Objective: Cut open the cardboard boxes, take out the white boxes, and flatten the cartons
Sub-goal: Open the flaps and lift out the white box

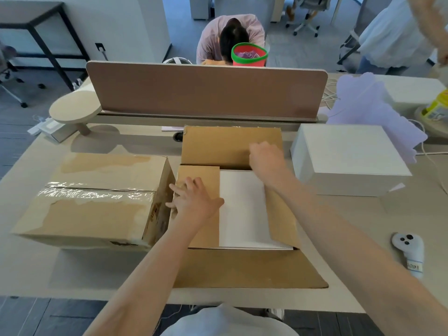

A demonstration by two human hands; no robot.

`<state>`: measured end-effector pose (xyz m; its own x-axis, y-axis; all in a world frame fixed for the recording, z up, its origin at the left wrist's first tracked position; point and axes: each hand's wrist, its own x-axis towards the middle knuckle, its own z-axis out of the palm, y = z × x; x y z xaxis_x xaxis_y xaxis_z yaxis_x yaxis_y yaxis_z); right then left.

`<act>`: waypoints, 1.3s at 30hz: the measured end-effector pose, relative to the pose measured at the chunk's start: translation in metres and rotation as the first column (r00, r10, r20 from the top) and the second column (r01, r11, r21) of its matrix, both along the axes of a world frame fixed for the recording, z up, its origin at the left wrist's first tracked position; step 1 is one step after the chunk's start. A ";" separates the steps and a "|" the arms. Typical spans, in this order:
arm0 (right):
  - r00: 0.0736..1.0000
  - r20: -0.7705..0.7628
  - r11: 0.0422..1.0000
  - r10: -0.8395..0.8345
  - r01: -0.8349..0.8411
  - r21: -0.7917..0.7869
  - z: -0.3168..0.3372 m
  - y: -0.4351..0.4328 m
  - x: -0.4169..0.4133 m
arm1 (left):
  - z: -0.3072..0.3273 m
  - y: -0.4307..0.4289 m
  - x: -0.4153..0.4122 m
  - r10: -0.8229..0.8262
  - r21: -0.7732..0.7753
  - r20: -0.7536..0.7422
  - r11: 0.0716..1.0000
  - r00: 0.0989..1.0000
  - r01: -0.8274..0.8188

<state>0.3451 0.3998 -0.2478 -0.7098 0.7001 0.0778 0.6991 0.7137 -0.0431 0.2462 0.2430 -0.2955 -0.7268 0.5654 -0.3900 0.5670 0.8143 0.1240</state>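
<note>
An opened cardboard box (242,267) stands in front of me with its flaps spread out. Inside it lies a white box (242,209), partly covered by the inner flaps. My left hand (194,200) rests with spread fingers on the left inner flap. My right hand (265,157) reaches to the far right corner of the white box, fingers curled down at its edge by the far flap. A second cardboard box (97,197), still taped, stands to the left. Another white box (349,158) stands on the table at the right.
A brown desk divider (206,90) runs along the table's far side. A white controller (409,251) lies at the right near the front edge. A purple sheet and cables lie at the far right. A person sits behind the divider; another stands at the top right.
</note>
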 end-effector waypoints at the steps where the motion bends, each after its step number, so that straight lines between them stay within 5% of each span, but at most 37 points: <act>1: 0.999 0.036 0.999 -0.039 0.038 0.011 0.011 0.007 0.007 | 0.002 0.002 0.001 -0.020 -0.025 -0.026 0.999 0.999 0.020; 6: 0.896 0.375 0.966 -0.236 0.176 0.187 0.026 0.039 0.049 | 0.013 0.011 0.002 -0.289 0.003 -0.167 0.956 0.943 0.294; 10: 0.840 0.494 0.975 -0.222 0.197 0.104 -0.007 0.044 0.081 | 0.031 0.016 -0.002 -0.483 0.145 -0.249 0.839 0.840 0.525; 16: 0.919 0.266 0.901 -0.292 0.357 -0.245 -0.058 0.019 0.087 | 0.059 -0.004 -0.051 -0.523 0.000 -0.434 0.814 0.733 0.581; 24: 0.959 0.198 0.964 -0.204 0.232 -0.128 -0.073 0.033 0.082 | 0.057 -0.044 -0.094 -0.533 -0.316 -0.394 0.844 0.749 0.434; 33: 0.945 0.195 0.942 -0.263 0.295 -0.158 -0.078 0.027 0.074 | -0.008 -0.041 -0.082 -0.420 -0.009 -0.130 0.906 0.898 0.423; 39: 0.933 0.196 0.942 -0.301 0.323 -0.094 -0.082 0.021 0.074 | -0.023 -0.049 -0.077 -0.409 0.023 -0.208 0.906 0.889 0.422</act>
